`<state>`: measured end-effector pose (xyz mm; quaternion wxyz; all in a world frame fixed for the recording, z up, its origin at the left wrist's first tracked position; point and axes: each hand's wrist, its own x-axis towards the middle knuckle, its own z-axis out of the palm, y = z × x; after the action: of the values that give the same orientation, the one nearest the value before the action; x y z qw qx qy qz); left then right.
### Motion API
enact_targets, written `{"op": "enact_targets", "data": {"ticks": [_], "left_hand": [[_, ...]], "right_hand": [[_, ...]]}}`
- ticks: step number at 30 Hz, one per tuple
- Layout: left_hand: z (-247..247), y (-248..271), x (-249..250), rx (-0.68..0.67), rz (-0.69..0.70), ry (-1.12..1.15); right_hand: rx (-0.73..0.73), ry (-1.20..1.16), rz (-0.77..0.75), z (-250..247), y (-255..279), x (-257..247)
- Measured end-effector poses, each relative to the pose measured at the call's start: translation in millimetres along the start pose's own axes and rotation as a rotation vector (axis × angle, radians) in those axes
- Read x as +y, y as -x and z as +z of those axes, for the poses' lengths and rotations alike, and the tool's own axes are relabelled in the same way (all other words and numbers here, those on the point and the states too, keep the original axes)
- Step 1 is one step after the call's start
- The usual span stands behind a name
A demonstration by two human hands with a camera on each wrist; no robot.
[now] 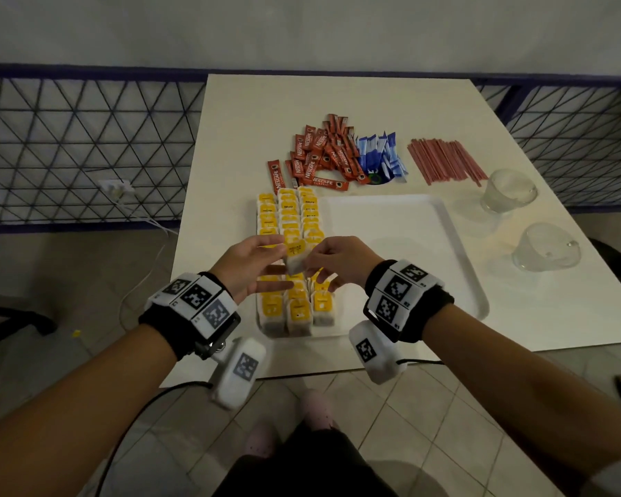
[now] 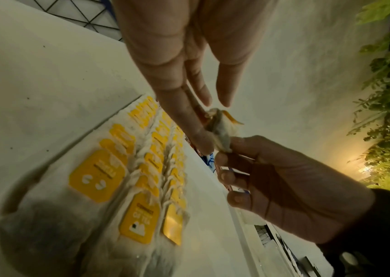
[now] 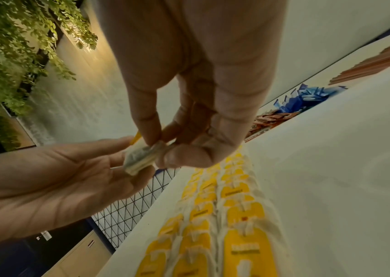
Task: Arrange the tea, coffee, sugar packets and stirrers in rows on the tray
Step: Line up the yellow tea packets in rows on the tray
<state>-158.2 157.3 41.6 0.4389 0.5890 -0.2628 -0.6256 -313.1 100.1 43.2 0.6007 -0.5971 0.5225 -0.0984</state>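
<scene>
Three rows of tea bags (image 1: 291, 217) with yellow tags fill the left part of the white tray (image 1: 391, 245). Above these rows both hands meet at a small stack of tea bags (image 1: 295, 258). My right hand (image 1: 316, 258) pinches the stack (image 3: 141, 159) between thumb and fingertips. My left hand (image 1: 269, 263) has straight fingers that touch the stack's (image 2: 221, 131) side. Beyond the tray lie a heap of red coffee sticks (image 1: 323, 156), blue sugar packets (image 1: 380, 156) and a bundle of reddish stirrers (image 1: 445, 159).
Two clear glass cups (image 1: 509, 191) (image 1: 545, 251) stand on the table to the right of the tray. A wire-mesh railing (image 1: 87, 148) runs behind and beside the table. The table's near edge (image 1: 302, 371) is just below my wrists.
</scene>
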Motion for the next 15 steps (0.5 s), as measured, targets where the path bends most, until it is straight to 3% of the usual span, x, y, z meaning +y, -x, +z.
{"op": "enact_targets", "data": {"ticks": [7, 10, 15], "left_hand": [[-1.1, -8.2, -10.6, 0.054, 0.219, -0.313], [-0.5, -6.4, -15.3, 0.036, 0.293, -0.41], [5.6, -3.0, -25.2, 0.01, 0.32, -0.466]], "right_hand": [[0.042, 0.086, 0.003, 1.1, 10.0, 6.8], [0.086, 0.1, -0.06, -1.2, 14.8, 8.0], [0.167, 0.231, -0.172, 1.4, 24.8, 13.2]]}}
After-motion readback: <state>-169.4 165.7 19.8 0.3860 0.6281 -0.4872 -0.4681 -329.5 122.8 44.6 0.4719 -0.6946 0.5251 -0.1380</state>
